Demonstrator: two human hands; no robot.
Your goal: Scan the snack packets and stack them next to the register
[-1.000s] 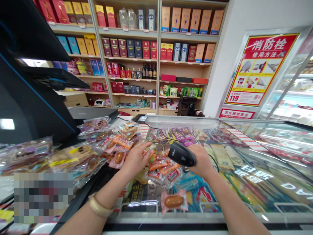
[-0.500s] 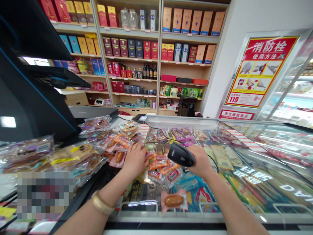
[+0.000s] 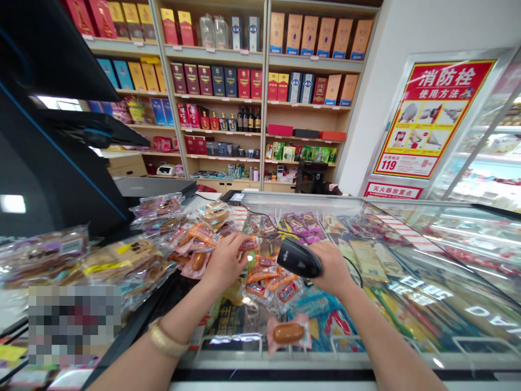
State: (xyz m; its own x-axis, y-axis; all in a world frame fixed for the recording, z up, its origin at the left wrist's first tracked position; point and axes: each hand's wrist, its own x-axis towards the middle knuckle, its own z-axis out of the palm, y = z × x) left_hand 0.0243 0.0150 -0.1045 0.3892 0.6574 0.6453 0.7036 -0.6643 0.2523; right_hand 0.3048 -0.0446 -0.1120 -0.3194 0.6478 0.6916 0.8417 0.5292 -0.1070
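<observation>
My left hand [image 3: 224, 260] pinches a small orange snack packet [image 3: 249, 244] lifted a little above a loose pile of similar orange and red snack packets [image 3: 272, 278] on the freezer's glass lid [image 3: 411, 271]. My right hand [image 3: 334, 267] is wrapped round a black barcode scanner [image 3: 299, 257], whose nose points left toward the held packet. The scanner's black cable [image 3: 264, 216] trails back over the glass. A single pink sausage packet [image 3: 288, 333] lies nearer me on the lid.
A heap of clear-wrapped snack bags [image 3: 122, 255] covers the counter to the left, beside a black monitor [image 3: 49, 163]. Shelves of boxed goods [image 3: 244, 81] fill the back wall. A red fire-hydrant poster [image 3: 431, 114] stands at the right.
My left hand went down into the pile of packets, closed on one orange packet and raised it toward the scanner. The right hand shifted the scanner slightly left.
</observation>
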